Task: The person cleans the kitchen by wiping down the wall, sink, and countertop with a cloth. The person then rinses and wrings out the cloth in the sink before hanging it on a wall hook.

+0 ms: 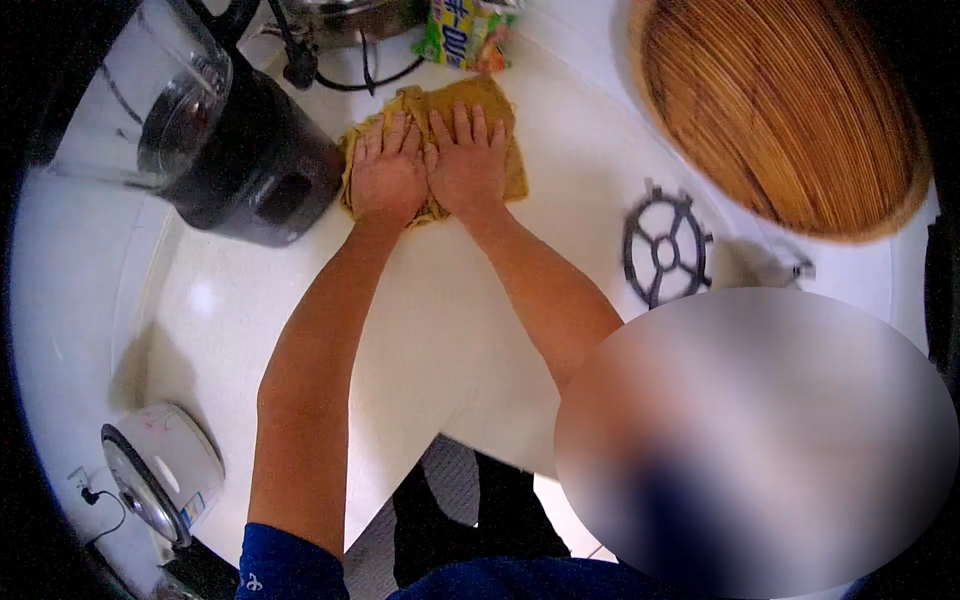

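A yellow-brown cloth (515, 168) lies spread and wrinkled on the white countertop (420, 330). My left hand (390, 172) rests flat on the cloth's left part, its fingers stretched out. Beside it, my right hand (468, 168) presses flat on the right part with fingers apart. The two hands almost touch at the thumbs. Just left of the cloth stands a black blender (275, 195) with a clear jug. Behind the cloth is a green and yellow packet (472, 36) with printed lettering.
A metal pot (360, 18) sits on a black wire stand at the back. To the right are a striped wooden board (790, 110) and a round black trivet (665, 232). A white lidded cooker (180, 455) stands at lower left. A blurred oval hides the lower right.
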